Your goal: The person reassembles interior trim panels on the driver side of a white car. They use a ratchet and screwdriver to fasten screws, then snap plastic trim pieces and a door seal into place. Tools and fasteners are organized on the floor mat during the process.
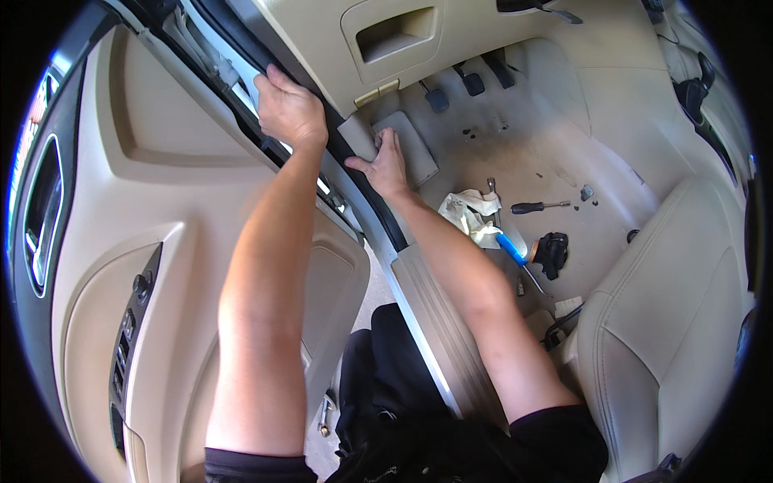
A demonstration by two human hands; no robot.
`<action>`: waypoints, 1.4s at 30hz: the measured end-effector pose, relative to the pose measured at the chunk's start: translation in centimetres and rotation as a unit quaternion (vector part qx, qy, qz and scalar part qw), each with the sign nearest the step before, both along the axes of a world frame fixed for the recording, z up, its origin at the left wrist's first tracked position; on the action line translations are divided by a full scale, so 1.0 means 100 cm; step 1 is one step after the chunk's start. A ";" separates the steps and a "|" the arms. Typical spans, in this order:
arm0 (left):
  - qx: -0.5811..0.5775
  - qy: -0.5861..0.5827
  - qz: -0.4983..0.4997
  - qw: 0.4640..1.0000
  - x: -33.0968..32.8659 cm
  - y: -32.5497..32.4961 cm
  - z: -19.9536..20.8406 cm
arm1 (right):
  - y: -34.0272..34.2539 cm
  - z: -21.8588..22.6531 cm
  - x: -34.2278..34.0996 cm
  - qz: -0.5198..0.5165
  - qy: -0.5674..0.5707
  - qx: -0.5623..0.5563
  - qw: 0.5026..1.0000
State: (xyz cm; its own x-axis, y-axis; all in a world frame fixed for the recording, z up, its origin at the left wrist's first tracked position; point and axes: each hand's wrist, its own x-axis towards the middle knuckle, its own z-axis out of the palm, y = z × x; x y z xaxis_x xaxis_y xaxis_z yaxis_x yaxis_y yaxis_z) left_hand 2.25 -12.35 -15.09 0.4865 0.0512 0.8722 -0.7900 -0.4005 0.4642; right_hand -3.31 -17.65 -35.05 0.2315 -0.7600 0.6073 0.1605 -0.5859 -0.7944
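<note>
Your left hand (291, 111) curls its fingers at the door-side edge of the dash, over the frame; whether it pinches the black seal (393, 229) cannot be told. Your right hand (386, 167) sits lower, its thumb spread from its fingers, beside the pad (415, 153); its fingertips are partly hidden, so you cannot tell what they pinch. The seal runs along the door opening, past both hands, down to the near end of the sill (443, 322).

Above, the dash holds a pocket (415, 26), a moulded oblong recess with rounded corners, its bottom in shadow.

The sill is beige and ribbed lengthwise; the pad is flat, pale and four-cornered. On the beige floor (555, 169), stained brown toward the pedals (472, 83), a crumpled white cloth (465, 213) lies at the sill side, beside a blue-handled screwdriver (510, 249). Toward the seat's (684, 290) front edge sits a black bundle (552, 254); farther in lies a black-handled screwdriver (528, 208). Stitched seams edge the smooth seat.
</note>
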 end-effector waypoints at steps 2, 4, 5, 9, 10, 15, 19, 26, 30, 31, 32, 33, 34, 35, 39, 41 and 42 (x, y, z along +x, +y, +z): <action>0.019 0.032 -0.005 0.999 -0.007 0.003 0.000 | -0.002 -0.001 -0.006 0.009 0.028 -0.003 1.000; 0.010 0.055 -0.016 0.998 -0.012 0.010 0.006 | 0.001 -0.008 -0.013 0.029 0.049 -0.015 0.998; 0.011 0.069 -0.050 0.996 -0.012 0.015 0.011 | 0.003 -0.013 -0.014 -0.007 0.047 -0.035 0.998; -0.013 0.022 -0.052 0.998 0.011 0.011 0.055 | 0.012 -0.044 -0.002 -0.059 0.032 -0.064 0.996; -0.047 -0.029 -0.055 0.997 0.018 0.006 0.067 | 0.011 -0.049 0.003 -0.040 0.031 -0.064 0.997; -0.052 -0.022 0.023 0.998 0.012 0.000 0.070 | 0.012 -0.038 -0.003 0.025 0.026 -0.012 0.999; -0.047 0.040 -0.097 0.993 0.001 0.021 0.096 | 0.021 0.003 -0.012 0.021 0.032 0.022 0.999; -0.120 -0.057 -0.005 0.991 0.051 -0.012 0.144 | 0.009 0.047 0.026 0.020 -0.079 -0.002 0.997; -0.086 -0.035 -0.021 0.995 0.029 0.000 0.135 | 0.045 0.084 -0.007 -0.073 -0.022 0.048 0.996; -0.071 -0.062 -0.039 0.995 0.021 0.005 0.132 | 0.058 0.096 -0.015 -0.108 -0.033 -0.008 0.994; -0.059 -0.085 -0.050 0.993 0.015 0.010 0.130 | 0.065 0.107 -0.020 -0.090 -0.035 -0.088 0.991; -0.050 -0.076 -0.033 0.995 0.012 0.009 0.124 | 0.072 0.115 -0.018 -0.077 -0.085 -0.157 0.981; -0.030 -0.070 -0.001 0.997 0.012 0.009 0.118 | 0.077 0.120 -0.012 -0.040 -0.082 -0.170 0.981; -0.045 -0.079 -0.008 0.996 0.015 0.005 0.110 | 0.078 0.123 -0.005 -0.055 -0.123 -0.243 0.961; -0.060 -0.136 -0.040 0.988 0.039 -0.008 0.093 | 0.064 0.116 0.025 -0.047 -0.059 -0.286 0.955; -0.060 -0.138 0.012 0.989 0.039 -0.008 0.094 | 0.064 0.113 0.027 -0.013 -0.039 -0.248 0.968; -0.035 -0.115 0.047 0.992 0.031 -0.005 0.091 | 0.064 0.116 0.023 -0.142 0.029 -0.385 0.912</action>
